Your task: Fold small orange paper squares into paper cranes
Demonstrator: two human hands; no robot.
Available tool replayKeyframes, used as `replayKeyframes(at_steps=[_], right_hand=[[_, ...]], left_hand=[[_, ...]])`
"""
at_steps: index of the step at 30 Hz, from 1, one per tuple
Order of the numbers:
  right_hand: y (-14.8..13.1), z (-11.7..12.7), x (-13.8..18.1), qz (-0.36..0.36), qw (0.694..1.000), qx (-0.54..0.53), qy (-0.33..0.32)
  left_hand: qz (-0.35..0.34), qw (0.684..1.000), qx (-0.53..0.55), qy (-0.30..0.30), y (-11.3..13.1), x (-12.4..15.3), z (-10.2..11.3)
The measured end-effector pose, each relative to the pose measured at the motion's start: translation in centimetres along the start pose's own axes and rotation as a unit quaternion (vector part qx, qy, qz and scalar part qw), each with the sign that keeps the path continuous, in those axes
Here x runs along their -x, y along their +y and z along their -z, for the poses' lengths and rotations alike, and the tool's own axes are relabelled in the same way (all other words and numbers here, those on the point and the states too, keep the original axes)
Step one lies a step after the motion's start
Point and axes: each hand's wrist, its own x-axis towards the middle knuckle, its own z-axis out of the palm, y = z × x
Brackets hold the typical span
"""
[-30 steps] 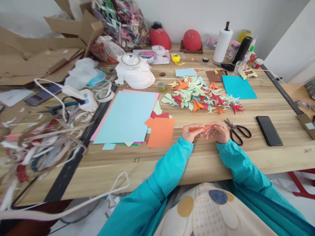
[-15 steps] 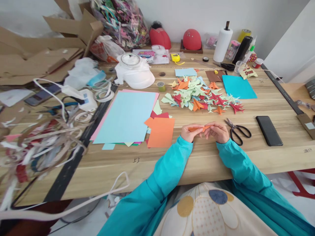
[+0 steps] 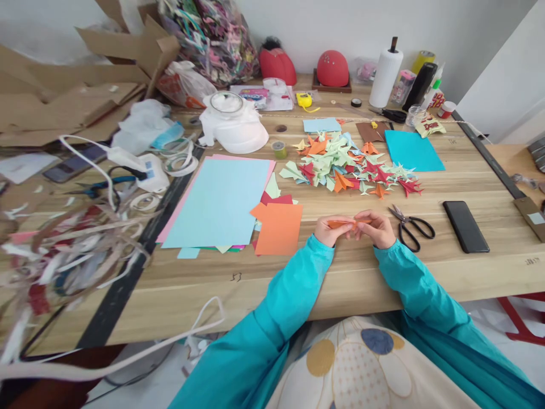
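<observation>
My left hand (image 3: 328, 231) and my right hand (image 3: 375, 229) rest on the wooden table (image 3: 340, 284) and pinch a narrow folded piece of orange paper (image 3: 344, 223) between them. Both hands are closed on it, fingertips meeting over the fold. A loose orange sheet (image 3: 279, 229) lies just left of my left hand. Black scissors (image 3: 411, 226) lie just right of my right hand. Behind my hands is a heap of several folded paper shapes (image 3: 351, 167) in green, orange and red.
A stack of large coloured sheets (image 3: 219, 201) lies to the left, a teal sheet (image 3: 412, 151) at the back right, a black phone (image 3: 465, 226) right of the scissors. Tangled straps (image 3: 72, 244), cardboard (image 3: 63, 102), a paper towel roll (image 3: 385, 76) and bottles crowd the left and back.
My fingers have shifted slightly along the orange paper, the right hand's tips closing inward. Everything else on the table is where it was.
</observation>
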Motion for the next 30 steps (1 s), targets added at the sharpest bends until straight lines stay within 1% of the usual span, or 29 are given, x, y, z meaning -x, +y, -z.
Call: replayKeyframes(at_steps=[3, 6, 9, 16, 18, 23, 27, 30], right_hand=[[0.2, -0.3, 0.0, 0.008, 1.0, 0.021, 0.002], [0.4, -0.2, -0.1, 0.021, 0.999, 0.022, 0.012], [0.5, 0.0, -0.1, 0.025, 0.999, 0.017, 0.018], [0.9, 0.2, -0.2, 0.022, 0.999, -0.034, 0.008], [0.9, 0.2, -0.1, 0.021, 0.999, -0.042, 0.004], [0.5, 0.3, -0.1, 0.006, 0.999, -0.051, -0.001], [0.0, 0.2, -0.1, -0.001, 0.998, -0.063, 0.002], [-0.1, 0.2, -0.1, -0.008, 0.997, -0.07, 0.005]], left_hand=[[0.012, 1.0, -0.006, -0.012, 0.2, 0.0, -0.2], [0.024, 1.0, -0.02, -0.001, 0.2, 0.0, -0.2], [0.009, 1.0, -0.028, -0.001, 0.3, 0.1, -0.2], [-0.013, 0.999, 0.0, -0.039, 0.3, 0.1, 0.3], [0.001, 0.999, 0.011, -0.043, 0.4, 0.1, 0.3], [0.053, 0.994, 0.082, -0.051, 0.7, 0.3, 0.1], [0.065, 0.993, 0.087, -0.04, 0.9, 0.3, -0.1], [0.074, 0.992, 0.09, -0.044, 0.9, 0.4, -0.1]])
